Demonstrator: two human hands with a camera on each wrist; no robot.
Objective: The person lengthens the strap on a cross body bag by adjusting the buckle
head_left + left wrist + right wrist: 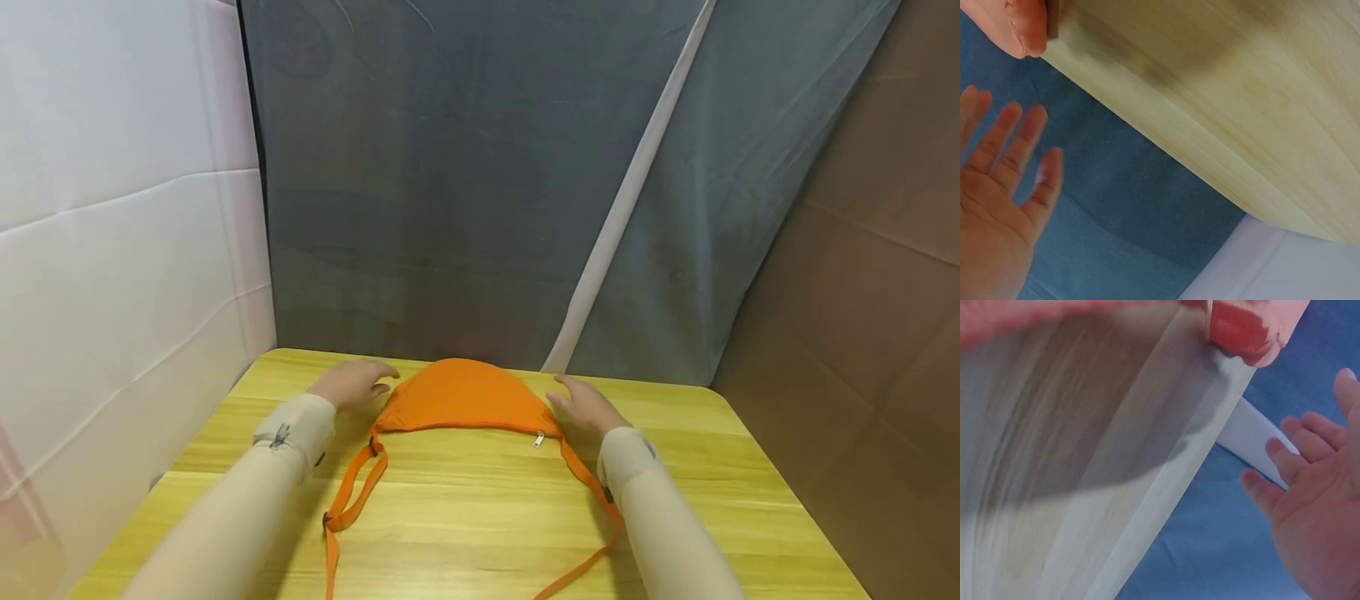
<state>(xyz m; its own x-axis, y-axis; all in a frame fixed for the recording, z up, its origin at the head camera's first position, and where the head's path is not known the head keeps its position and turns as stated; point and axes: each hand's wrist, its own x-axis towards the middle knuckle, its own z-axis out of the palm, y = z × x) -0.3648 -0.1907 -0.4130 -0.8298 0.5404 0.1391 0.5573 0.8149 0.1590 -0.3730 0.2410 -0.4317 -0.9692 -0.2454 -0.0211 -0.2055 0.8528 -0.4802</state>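
An orange waist bag (461,396) lies on the wooden table, its curved side toward the back edge. Its zipper pull (538,439) hangs at the right end of the straight side. From both ends an orange strap (581,471) runs toward the front. My left hand (355,383) is just left of the bag, apart from it, with loosely bent fingers; in the left wrist view this hand (1004,187) shows spread fingers and a bare palm. To the bag's right is my right hand (588,406), holding nothing; the right wrist view shows this hand (1322,487) with fingers extended.
The yellow wood-grain table (457,517) has rounded back corners. Behind it hangs a dark grey cloth (450,183) with a white diagonal strip (630,192). A white cloth wall (120,208) stands at the left, a brown one (862,292) at the right.
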